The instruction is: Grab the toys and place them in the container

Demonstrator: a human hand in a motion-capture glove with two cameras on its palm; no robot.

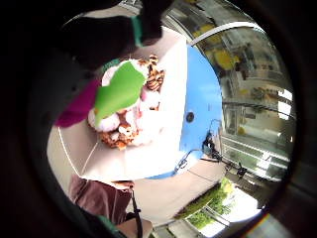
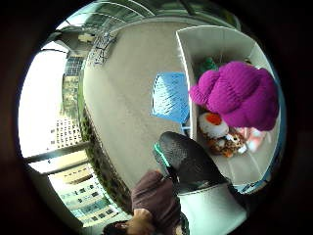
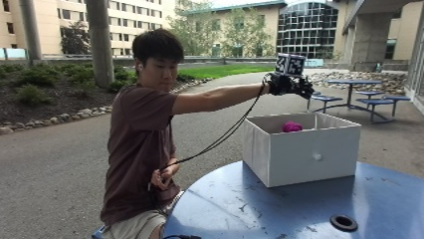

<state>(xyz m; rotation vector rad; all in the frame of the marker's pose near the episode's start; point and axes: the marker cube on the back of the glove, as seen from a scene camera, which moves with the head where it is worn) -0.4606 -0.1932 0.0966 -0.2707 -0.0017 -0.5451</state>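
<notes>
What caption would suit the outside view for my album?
A person's gloved right hand hovers above a white container on a blue table, a purple toy inside.

The outside camera stands beside the blue bench [image 3: 265, 209], near it, looking across at the person and the white box [image 3: 301, 149], with the gloved right hand [image 3: 289, 85] raised above the box. Both palm cameras look down from that hand into the box [image 1: 163, 163] [image 2: 215, 44], some way below it. All three views share the box and the purple toy [image 3: 292, 127] [image 2: 239, 95] [image 1: 77, 109] inside it.
</notes>
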